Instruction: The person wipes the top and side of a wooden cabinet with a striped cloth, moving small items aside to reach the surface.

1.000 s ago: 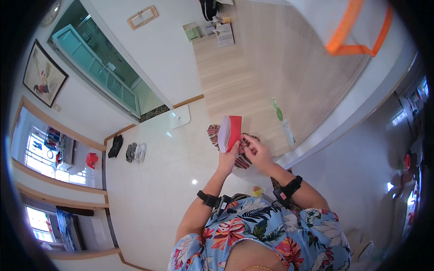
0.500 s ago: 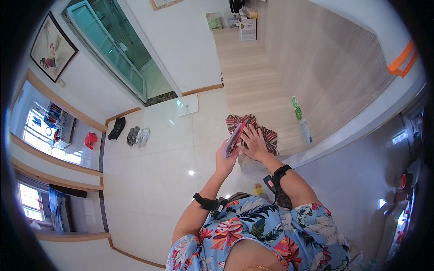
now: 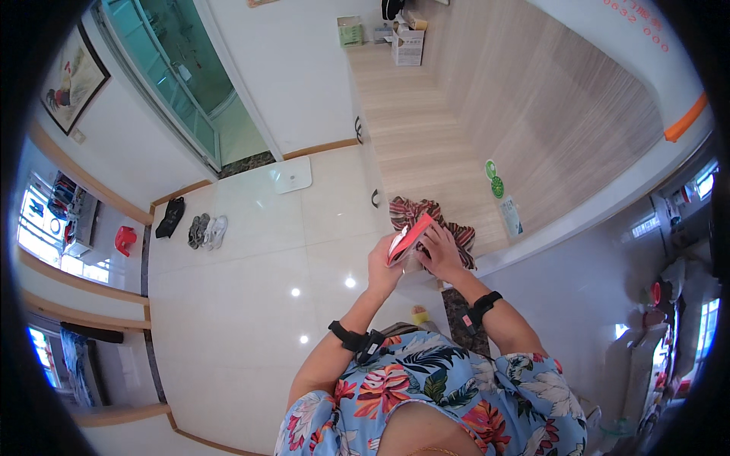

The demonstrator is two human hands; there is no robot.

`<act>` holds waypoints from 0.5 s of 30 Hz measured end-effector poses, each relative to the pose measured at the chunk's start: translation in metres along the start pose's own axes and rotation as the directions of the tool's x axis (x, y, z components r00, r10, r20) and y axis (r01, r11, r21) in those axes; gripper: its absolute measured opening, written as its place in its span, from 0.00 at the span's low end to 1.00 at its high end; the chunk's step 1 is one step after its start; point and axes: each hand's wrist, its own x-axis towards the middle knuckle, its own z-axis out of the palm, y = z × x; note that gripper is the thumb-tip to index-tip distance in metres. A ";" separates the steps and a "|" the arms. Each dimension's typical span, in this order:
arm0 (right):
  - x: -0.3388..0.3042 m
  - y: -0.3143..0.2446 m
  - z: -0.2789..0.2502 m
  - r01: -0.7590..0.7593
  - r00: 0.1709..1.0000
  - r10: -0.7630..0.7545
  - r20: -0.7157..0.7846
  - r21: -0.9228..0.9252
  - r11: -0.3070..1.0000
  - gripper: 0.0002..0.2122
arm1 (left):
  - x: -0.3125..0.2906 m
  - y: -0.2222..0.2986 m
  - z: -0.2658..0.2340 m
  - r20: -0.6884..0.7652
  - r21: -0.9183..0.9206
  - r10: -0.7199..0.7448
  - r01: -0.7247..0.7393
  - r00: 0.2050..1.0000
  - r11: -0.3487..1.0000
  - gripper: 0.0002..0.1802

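My left hand (image 3: 382, 267) is closed round the lower left side of a flat red-edged pouch (image 3: 411, 237), which looks pale or clear between its red edges and stands tilted. From the other side my right hand (image 3: 442, 253) meets the pouch with bent fingers, gripping its right side; its fingertips are partly hidden. Behind the hands a striped red, brown and white cloth (image 3: 411, 208) lies crumpled on the near end of a light wood ledge (image 3: 411, 140). Each wrist wears a black strap with a small box.
Boxes (image 3: 408, 49) stand at the ledge's far end, against a wood panel (image 3: 525, 114). On the tiled floor to the left are a white scale (image 3: 293, 175), shoes (image 3: 208, 232) and a black item (image 3: 170, 217). A glass door (image 3: 156, 83) stands open at far left.
The pouch has turned, showing more of its red edge. My right hand's fingers, spread over the cloth before, are now bent against the pouch. The whole view has shifted slightly.
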 end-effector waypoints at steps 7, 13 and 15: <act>0.005 -0.006 0.001 -0.048 0.997 0.053 0.048 -0.093 0.995 0.22 | 0.008 -0.008 -0.007 0.098 -0.182 -0.365 0.377 0.926 0.908 0.13; 0.009 -0.012 -0.003 -0.098 0.987 0.111 0.118 -0.108 0.989 0.23 | 0.008 -0.028 -0.010 0.103 -0.314 -0.287 0.305 0.953 0.899 0.16; 0.010 -0.014 -0.005 -0.093 0.987 0.106 0.120 -0.109 0.990 0.24 | 0.008 -0.030 -0.011 0.069 -0.261 -0.264 0.273 0.962 0.926 0.14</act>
